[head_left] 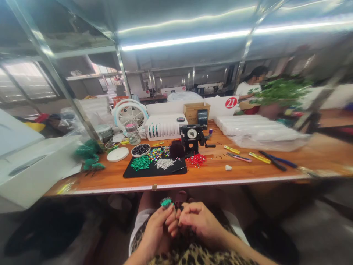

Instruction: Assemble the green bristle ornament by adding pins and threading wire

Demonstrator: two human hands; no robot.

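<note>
Above my lap, in front of the table edge, my left hand (160,221) is closed around a small green tuft with fine dark bristle-like ends (166,202), which sticks up past the thumb and forefinger. Close beside it, my right hand (199,220) has its fingers curled in a pinch. A small dark bit (181,208) shows at those fingertips, too small to name. On the table ahead lies a black mat (154,174) bearing short green pieces (140,163), silvery-white beads (164,163) and multicoloured beads (155,154). Red pieces (196,159) are heaped at its right edge.
A black hand-cranked machine with a dial (191,134) stands behind the mat. Rightward lie yellow cutters (259,158), blue-and-black pliers (278,160) and plastic-wrapped bundles (256,129). A fan (131,117) and a white box (35,165) are at left. Another person (245,88) sits far right.
</note>
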